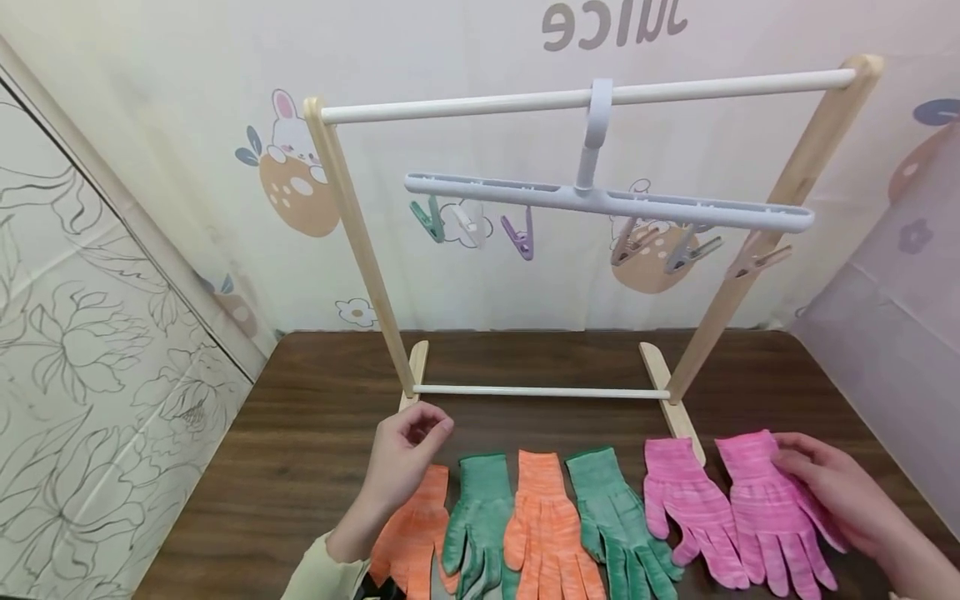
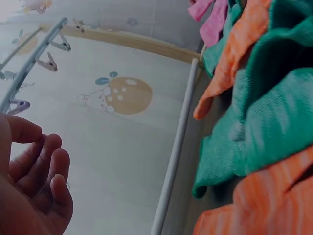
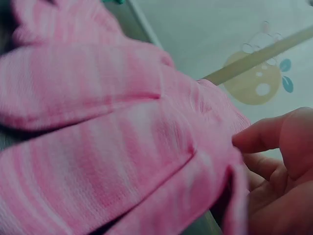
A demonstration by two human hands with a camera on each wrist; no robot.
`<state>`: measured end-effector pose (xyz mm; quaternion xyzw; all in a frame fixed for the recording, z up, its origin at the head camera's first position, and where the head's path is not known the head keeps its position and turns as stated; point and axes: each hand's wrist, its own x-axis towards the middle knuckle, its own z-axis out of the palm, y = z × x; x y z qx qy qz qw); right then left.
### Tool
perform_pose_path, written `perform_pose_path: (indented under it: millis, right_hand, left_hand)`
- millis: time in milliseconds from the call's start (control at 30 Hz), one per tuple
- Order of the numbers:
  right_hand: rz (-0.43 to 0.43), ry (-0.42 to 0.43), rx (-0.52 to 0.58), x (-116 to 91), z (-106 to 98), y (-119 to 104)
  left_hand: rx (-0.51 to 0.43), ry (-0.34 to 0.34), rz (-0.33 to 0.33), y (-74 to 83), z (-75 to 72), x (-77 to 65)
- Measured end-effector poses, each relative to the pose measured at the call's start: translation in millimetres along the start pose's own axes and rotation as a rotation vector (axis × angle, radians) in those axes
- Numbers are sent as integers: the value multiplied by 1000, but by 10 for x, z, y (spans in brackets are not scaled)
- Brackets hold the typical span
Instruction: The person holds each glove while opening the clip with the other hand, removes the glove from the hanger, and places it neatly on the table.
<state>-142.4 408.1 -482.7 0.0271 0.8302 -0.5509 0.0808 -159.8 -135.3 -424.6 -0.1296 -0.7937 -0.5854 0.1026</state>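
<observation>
My left hand [image 1: 408, 454] hovers above the leftmost orange glove [image 1: 412, 533], its fingers loosely curled with nothing between them. The left wrist view shows the same hand [image 2: 36, 181] with thumb and fingertips close together. At the right end of the row, my right hand [image 1: 832, 483] grips the side edge of the rightmost pink glove [image 1: 776, 500], near its cuff. The right wrist view has the thumb on that pink glove [image 3: 161, 132] and the other fingers partly hidden behind it. Another pink glove [image 1: 686, 500] lies just left of it, fingers toward me.
Between the hands lie a green glove [image 1: 480, 500], an orange glove [image 1: 543, 508] and another green glove [image 1: 615, 508]. Behind them stands a wooden rack [image 1: 360, 250]. From its white top bar [image 1: 465, 105] hangs a grey-blue hanger [image 1: 675, 207] with several clips, including a purple clip [image 1: 519, 237].
</observation>
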Motion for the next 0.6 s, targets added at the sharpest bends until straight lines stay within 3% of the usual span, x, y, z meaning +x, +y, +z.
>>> perform_pose_path:
  millis: [200, 300, 400, 600]
  right_hand:
    - [-68, 129, -419, 42, 92, -79]
    - [-79, 176, -558, 48, 119, -108]
    - [-97, 208, -627, 41, 142, -119]
    - [-141, 265, -664, 4, 224, -148]
  left_hand:
    - [35, -23, 35, -161, -35, -43]
    - [95, -24, 61, -192, -57, -48]
    - [186, -25, 80, -218, -75, -63]
    - [401, -29, 106, -306, -113, -106]
